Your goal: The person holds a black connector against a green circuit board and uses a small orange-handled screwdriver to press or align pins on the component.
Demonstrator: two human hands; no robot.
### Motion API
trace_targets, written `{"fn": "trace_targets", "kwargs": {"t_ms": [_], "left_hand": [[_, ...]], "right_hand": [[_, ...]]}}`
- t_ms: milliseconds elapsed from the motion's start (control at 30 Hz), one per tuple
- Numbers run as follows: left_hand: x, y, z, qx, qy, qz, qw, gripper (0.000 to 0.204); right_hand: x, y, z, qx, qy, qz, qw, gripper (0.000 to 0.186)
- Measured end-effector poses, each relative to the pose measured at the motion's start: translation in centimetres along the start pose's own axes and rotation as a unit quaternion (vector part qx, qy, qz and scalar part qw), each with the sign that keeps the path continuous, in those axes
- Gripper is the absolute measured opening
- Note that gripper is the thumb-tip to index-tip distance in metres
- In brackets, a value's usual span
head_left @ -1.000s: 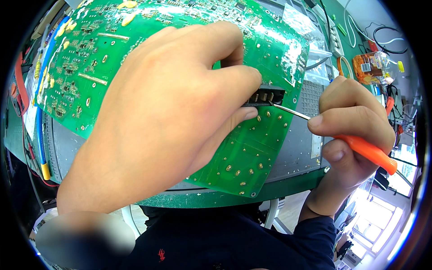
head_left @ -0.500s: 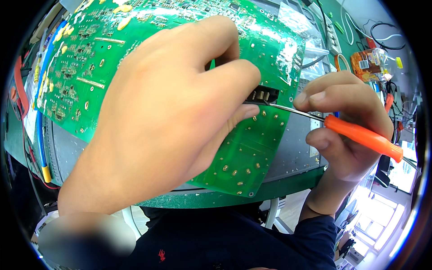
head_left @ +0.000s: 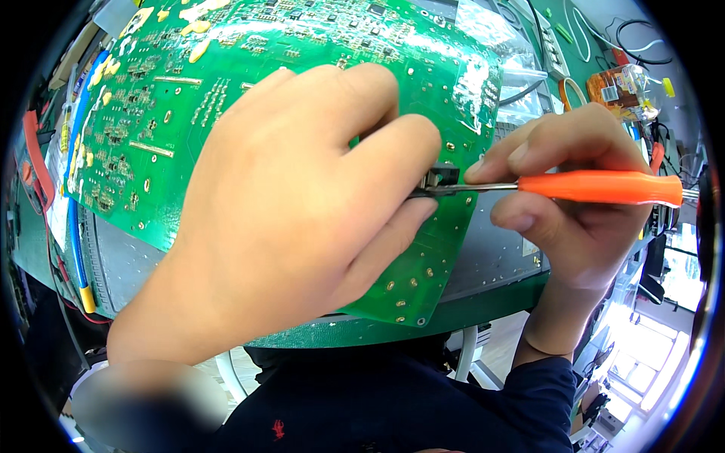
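Note:
A large green circuit board [head_left: 400, 260] lies on the bench beneath both hands. My left hand [head_left: 302, 204] is closed, pinching a small black connector-like part [head_left: 444, 175] between thumb and forefinger above the board. Metal contacts show inside that part, and its left end is hidden by my fingers. In my right hand [head_left: 581, 158] is a screwdriver [head_left: 596, 187] with an orange handle, gripped by thumb and fingers. Its thin metal shaft points left, and the tip reaches the black part; exactly where it touches cannot be made out.
A grey mat [head_left: 498, 253] lies under the board on the green bench. Blue cable [head_left: 73, 249] runs along the left. Clear plastic bags [head_left: 521, 83], a power strip [head_left: 555, 53] and a yellow-capped plastic jar [head_left: 623, 92] stand beyond my right hand.
The screwdriver has swung from a downward slant to nearly level, its handle raised. The black part has tilted and sits slightly lower in view, with less of its contacts showing.

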State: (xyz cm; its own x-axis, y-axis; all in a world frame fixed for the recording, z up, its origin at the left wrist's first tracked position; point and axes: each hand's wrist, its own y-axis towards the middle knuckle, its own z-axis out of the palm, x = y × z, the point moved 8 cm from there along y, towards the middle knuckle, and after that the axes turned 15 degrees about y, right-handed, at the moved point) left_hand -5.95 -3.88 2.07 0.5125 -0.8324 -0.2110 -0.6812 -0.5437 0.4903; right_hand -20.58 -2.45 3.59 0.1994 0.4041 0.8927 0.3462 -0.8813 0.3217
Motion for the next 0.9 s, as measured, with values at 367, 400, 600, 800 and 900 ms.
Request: {"fn": "trace_targets", "kwargs": {"t_ms": [367,400,600,800,900], "left_hand": [[-0.2,0.1,0.4,0.008,-0.003,0.007,1.0,0.034],[-0.3,0.3,0.2,0.002,-0.002,0.016,1.0,0.033],[-0.6,0.0,0.2,-0.105,-0.052,0.042,0.992,0.032],[-0.7,0.0,0.4,-0.04,-0.023,0.047,0.998,0.034],[-0.8,0.0,0.3,-0.036,-0.019,0.042,0.998,0.034]], "right_hand": [[-0.1,-0.4,-1.4,-0.012,-0.041,0.009,0.999,0.032],[0.1,-0.6,-1.3,-0.015,-0.043,-0.007,0.999,0.032],[0.7,-1.2,-0.9,-0.002,-0.041,-0.112,0.993,0.034],[0.7,-1.1,-0.8,0.036,-0.037,-0.112,0.992,0.037],[0.8,-1.1,-0.7,0.048,-0.036,-0.114,0.992,0.038]]}}
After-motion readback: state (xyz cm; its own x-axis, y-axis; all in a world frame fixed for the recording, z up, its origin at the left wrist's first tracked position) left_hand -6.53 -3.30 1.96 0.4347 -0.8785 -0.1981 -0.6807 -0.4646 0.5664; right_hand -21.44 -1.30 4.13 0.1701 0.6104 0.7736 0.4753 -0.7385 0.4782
